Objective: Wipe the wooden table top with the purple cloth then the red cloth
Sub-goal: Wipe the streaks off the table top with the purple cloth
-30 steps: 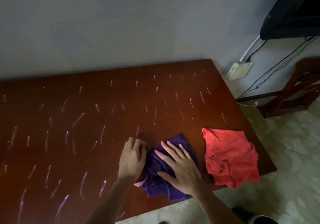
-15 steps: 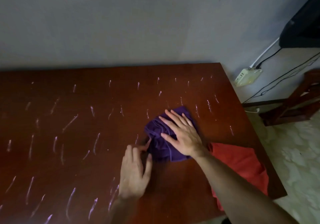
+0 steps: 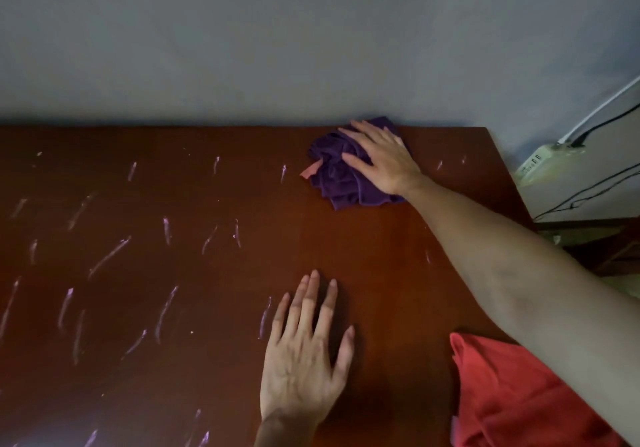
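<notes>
Since a second ago the purple cloth is travelling from the near edge to the far edge of the counter, clearing a lane of streaks. Nearest, the left hand is lying flat and empty on the wood, and the red cloth is waiting unused at the near right. Farther off, the right hand is pressing the purple cloth with straight fingers. White streaks are covering the left side, so I judge most wiping remains.

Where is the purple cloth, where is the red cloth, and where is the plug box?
purple cloth [image 3: 341, 180]: head view, on its bunched folds beside the hand.
red cloth [image 3: 502, 394]: head view, on its middle.
power strip [image 3: 535, 162]: head view, on its white body.
</notes>
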